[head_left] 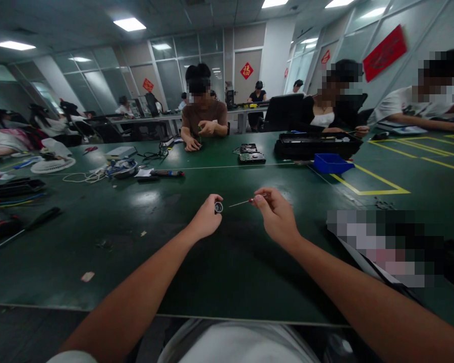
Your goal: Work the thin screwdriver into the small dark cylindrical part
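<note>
Above the green tabletop, my left hand (205, 219) is closed around a small round part (218, 207) with a pale rim and a dark inside. Its open end faces right. My right hand (278, 220) grips a thin screwdriver (240, 203), with a bit of red showing at the fingers. The metal shaft points left at the round part, and a short gap separates its tip from the rim. My fingers cover most of the screwdriver's handle and the back of the round part.
A blue bin (333, 163) stands before a long black housing (318, 146). Circuit boards (251, 157) lie toward a co-worker (204, 108) across the green table (249, 282). Coiled cables (123, 167) and a dark pen-like tool (167, 173) are left of centre; a long screwdriver (26, 229) lies far left.
</note>
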A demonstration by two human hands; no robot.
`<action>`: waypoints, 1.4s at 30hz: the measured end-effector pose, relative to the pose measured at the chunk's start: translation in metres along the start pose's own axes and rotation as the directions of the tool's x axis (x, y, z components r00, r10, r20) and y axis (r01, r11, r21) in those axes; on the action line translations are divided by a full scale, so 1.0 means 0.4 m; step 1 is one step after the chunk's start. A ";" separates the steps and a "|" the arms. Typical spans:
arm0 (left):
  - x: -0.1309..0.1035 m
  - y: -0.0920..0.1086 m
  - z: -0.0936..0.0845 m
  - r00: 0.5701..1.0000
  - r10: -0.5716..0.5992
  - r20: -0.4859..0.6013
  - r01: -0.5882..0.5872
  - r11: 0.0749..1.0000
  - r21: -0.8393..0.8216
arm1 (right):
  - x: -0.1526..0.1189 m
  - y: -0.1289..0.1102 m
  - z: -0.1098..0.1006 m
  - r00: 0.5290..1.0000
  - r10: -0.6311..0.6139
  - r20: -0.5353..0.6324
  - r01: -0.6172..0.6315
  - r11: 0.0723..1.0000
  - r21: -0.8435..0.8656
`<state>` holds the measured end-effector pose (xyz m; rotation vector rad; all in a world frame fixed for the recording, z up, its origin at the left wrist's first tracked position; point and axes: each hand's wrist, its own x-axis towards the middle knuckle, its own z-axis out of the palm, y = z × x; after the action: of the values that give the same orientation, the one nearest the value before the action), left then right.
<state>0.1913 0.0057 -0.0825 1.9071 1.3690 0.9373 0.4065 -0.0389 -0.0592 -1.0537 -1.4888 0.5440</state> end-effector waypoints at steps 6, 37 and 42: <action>-0.006 0.020 0.002 0.996 0.078 0.050 -0.080 0.996 0.030 | 0.001 0.009 0.008 0.999 0.049 0.024 -0.051 0.995 0.080; -0.023 0.043 0.010 0.974 0.196 0.110 -0.212 0.965 0.156 | 0.007 0.005 -0.006 0.996 0.081 0.024 -0.079 0.995 -0.060; -0.021 0.038 0.009 0.977 0.198 0.075 -0.208 0.965 0.158 | 0.004 0.008 -0.007 0.994 0.068 0.084 -0.071 0.997 0.032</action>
<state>0.2003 -0.0067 -0.0741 2.2161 1.2682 0.8778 0.4102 -0.0366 -0.0601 -1.0693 -1.5142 0.6680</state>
